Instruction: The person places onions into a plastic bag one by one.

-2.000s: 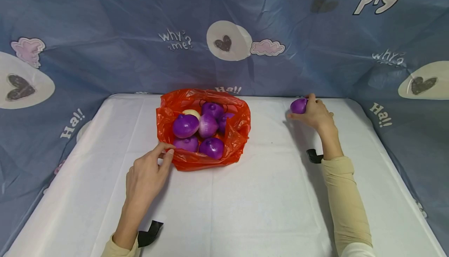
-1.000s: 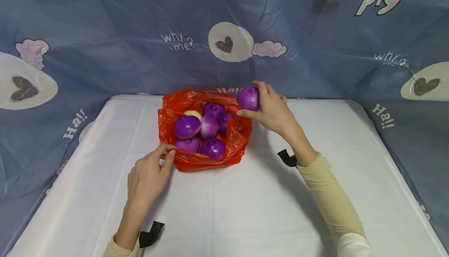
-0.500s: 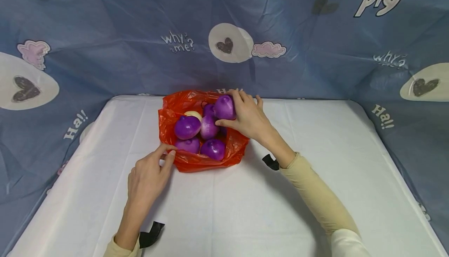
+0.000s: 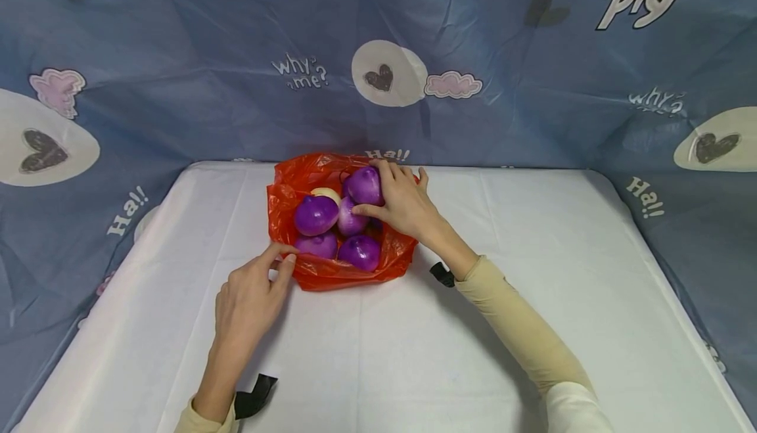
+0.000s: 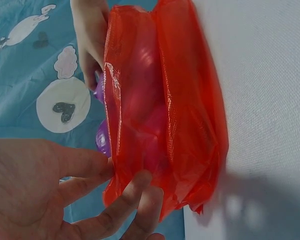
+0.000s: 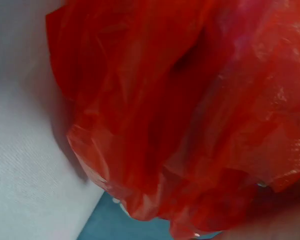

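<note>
A red plastic bag (image 4: 331, 279) stands with its mouth wide on the white table, holding several purple onions (image 4: 316, 215) and one pale yellowish round thing (image 4: 326, 193). My right hand (image 4: 408, 203) grips a purple onion (image 4: 365, 186) between thumb and fingers, over the right back of the bag's mouth among the other onions. At the front left, my left hand (image 4: 251, 295) pinches the bag's rim between thumb and fingers. In the left wrist view the fingertips (image 5: 102, 165) lie at the red rim. The right wrist view shows mostly the bag's crumpled side (image 6: 155, 125).
White cloth covers the table (image 4: 473, 367). A blue printed curtain (image 4: 236, 104) rises directly behind the bag and along both sides. Black straps (image 4: 255, 396) hang at the wrists.
My right hand has carried the onion from the table's back right leftward, over the bag's rim and down among the other onions. My left hand has stayed at the bag's rim.
</note>
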`<state>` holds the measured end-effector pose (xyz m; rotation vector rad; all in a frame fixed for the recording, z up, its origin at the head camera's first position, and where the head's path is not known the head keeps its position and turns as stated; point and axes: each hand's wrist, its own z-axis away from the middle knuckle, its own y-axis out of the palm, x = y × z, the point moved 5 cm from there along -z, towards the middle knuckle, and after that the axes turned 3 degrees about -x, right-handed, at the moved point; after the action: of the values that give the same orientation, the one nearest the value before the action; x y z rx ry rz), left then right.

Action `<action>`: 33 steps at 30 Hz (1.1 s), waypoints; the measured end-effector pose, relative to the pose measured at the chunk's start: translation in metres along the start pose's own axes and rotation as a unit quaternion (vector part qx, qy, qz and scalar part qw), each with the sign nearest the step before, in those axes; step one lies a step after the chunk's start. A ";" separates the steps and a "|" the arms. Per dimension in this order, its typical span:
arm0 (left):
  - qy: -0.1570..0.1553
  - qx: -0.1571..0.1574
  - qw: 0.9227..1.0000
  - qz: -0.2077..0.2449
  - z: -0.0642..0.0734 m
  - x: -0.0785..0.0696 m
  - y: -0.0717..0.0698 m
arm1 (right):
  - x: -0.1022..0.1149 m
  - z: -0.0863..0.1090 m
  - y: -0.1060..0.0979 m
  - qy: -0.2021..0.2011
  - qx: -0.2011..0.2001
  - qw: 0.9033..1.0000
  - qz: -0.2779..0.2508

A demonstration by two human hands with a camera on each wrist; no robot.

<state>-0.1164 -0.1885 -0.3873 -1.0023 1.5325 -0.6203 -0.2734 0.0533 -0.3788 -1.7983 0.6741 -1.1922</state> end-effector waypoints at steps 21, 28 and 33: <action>0.003 -0.001 1.000 -0.002 -0.001 -0.002 -0.001 | -0.006 0.004 0.011 0.006 0.039 0.999 0.033; 0.004 0.000 1.000 0.003 -0.002 -0.003 -0.001 | -0.006 0.007 0.002 0.003 0.021 1.000 0.021; 0.009 -0.010 1.000 0.002 -0.003 -0.004 -0.002 | -0.012 0.012 -0.008 -0.005 -0.006 1.000 0.000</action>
<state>-0.1187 -0.1867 -0.3834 -1.0119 1.5578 -0.6139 -0.2675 0.0708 -0.3792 -1.8126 0.6776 -1.1802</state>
